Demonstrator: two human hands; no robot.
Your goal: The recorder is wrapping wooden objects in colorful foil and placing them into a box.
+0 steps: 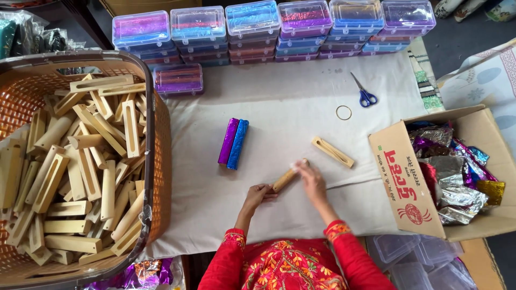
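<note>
My left hand [257, 194] grips the near end of a bare wooden stick [285, 179] that lies slanted on the white cloth [279, 107]. My right hand [310, 177] rests on its far end, fingers closed around it. A second slotted wooden piece [333, 152] lies just right of my hands. Two foil-wrapped sticks, one purple [228, 140] and one blue [237, 144], lie side by side further left.
A large orange basket [156, 161] full of slotted wooden pieces sits at left. An open cardboard box [400, 177] of shiny foil sheets sits at right. Stacked clear plastic cases [252, 21] line the far edge. Blue scissors [365, 94] and a rubber band [344, 112] lie beyond.
</note>
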